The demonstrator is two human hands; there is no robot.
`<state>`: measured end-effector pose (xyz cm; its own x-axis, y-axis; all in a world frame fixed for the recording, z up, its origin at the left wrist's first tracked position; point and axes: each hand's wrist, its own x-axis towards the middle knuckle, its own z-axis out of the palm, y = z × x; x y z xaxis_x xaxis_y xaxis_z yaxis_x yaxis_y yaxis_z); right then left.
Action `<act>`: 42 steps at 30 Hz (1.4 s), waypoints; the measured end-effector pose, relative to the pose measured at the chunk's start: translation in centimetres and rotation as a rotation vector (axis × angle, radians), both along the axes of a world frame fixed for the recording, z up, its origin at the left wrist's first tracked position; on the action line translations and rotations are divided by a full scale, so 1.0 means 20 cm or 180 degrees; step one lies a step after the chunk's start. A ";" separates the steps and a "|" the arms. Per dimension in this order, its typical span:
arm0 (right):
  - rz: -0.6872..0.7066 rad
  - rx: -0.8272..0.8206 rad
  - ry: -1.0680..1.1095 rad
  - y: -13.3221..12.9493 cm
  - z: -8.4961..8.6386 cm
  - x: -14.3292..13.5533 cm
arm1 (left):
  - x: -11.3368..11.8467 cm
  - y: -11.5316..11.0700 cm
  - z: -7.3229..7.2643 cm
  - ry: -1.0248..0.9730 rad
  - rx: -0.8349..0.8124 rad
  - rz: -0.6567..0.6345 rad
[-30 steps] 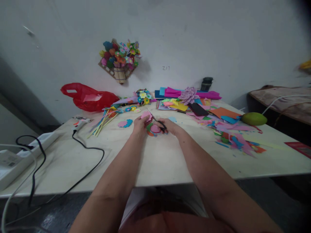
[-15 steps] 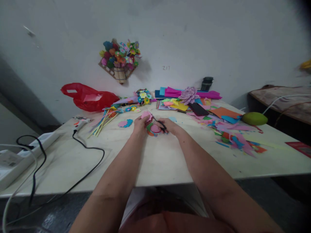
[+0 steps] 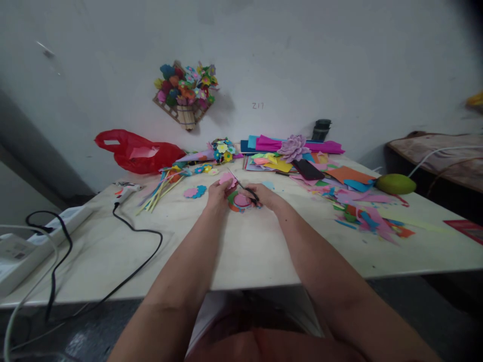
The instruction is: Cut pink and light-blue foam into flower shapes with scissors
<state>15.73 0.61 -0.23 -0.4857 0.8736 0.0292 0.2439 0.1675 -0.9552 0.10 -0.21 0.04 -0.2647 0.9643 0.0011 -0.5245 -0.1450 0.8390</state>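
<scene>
Near the middle of the table, my left hand [image 3: 218,193] pinches a pink scalloped paper flower [image 3: 227,179]. My right hand [image 3: 264,195] is closed around the black handles of a pair of scissors [image 3: 252,196]; their blades point up and left, at the right edge of the pink piece. Below and between the hands lies a round stack of coloured discs [image 3: 241,201], pink on top with green and orange showing around it. Left of my left hand, pink and blue scalloped flowers [image 3: 195,191] lie flat, overlapping.
At left are a glue gun [image 3: 128,190] with a black cord and a white power strip [image 3: 60,236]. Thin sticks [image 3: 160,193] and a red plastic bag [image 3: 143,153] lie behind. Paper scraps [image 3: 362,216], a dark phone [image 3: 307,169] and a green fruit [image 3: 395,184] are at right.
The scissor blades have shifted very slightly at the edge of the pink paper flower. Both hands stay in nearly the same place, and nothing else has visibly moved.
</scene>
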 end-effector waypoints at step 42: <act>0.0110 0.0096 -0.0178 -0.01 0.01 0.01 | -0.01 -0.02 0.00 0.0392 0.0151 -0.0062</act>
